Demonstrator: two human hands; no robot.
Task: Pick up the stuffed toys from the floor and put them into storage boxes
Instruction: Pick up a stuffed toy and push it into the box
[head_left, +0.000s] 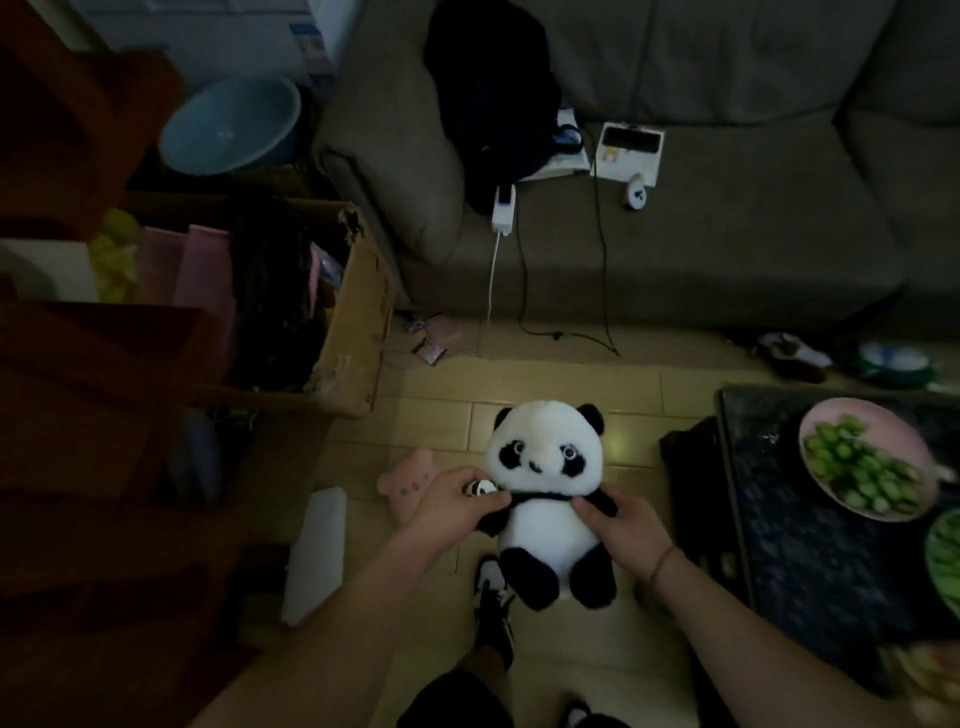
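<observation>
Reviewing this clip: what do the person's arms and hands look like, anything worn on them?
Both forearms are bare, with no sleeves in view. The right hand has a thin dark band around its wrist. The left hand shows no gloves, rings or wristwear.

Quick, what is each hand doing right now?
Left hand: grips the panda toy by one arm, with a tiny panda pinched too.
Right hand: grips the panda toy's other arm.

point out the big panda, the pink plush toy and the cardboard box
big panda (543, 452), head view, on its white face between the eyes
pink plush toy (405, 480), head view, on its face, on the floor left of the panda
cardboard box (358, 322), head view, on its outer right wall
</observation>
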